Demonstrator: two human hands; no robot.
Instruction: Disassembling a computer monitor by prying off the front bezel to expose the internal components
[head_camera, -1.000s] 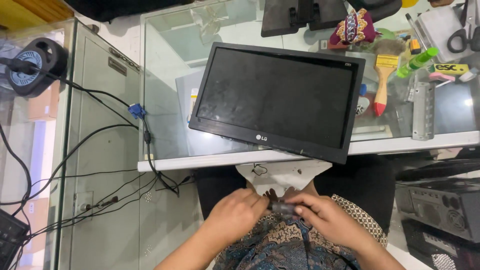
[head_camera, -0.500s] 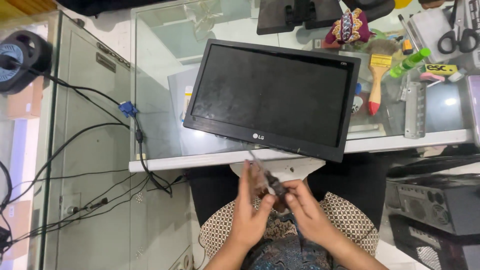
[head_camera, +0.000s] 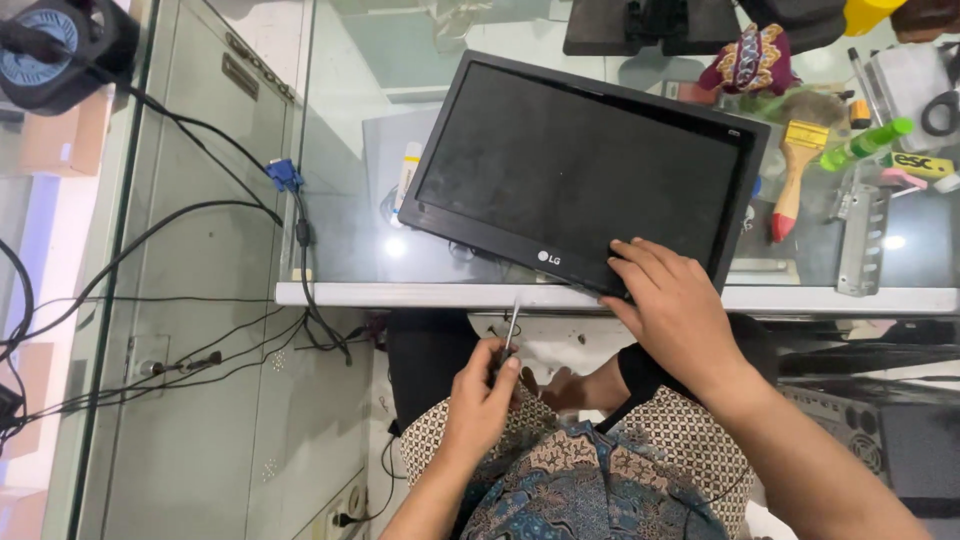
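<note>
A black flat monitor (head_camera: 585, 170) lies screen-up on the glass table (head_camera: 340, 220), tilted, with its lower edge at the table's front rim. My right hand (head_camera: 675, 305) rests on the monitor's lower right corner, fingers spread over the bezel. My left hand (head_camera: 485, 395) is below the table edge, over my lap, closed around a screwdriver (head_camera: 510, 330) whose thin shaft points up toward the monitor's bottom edge. The tip stops just short of the table rim.
A paintbrush (head_camera: 795, 165), a green marker (head_camera: 860, 143), a metal bracket (head_camera: 862, 240) and scissors (head_camera: 940, 110) lie at the table's right. A blue-plugged cable (head_camera: 285, 178) and black cords hang at left beside a glass cabinet. A computer case (head_camera: 880, 430) stands at lower right.
My right hand has left my lap and moved up onto the monitor's lower right corner. My left hand keeps the screwdriver alone. The view has shifted left and closer.
</note>
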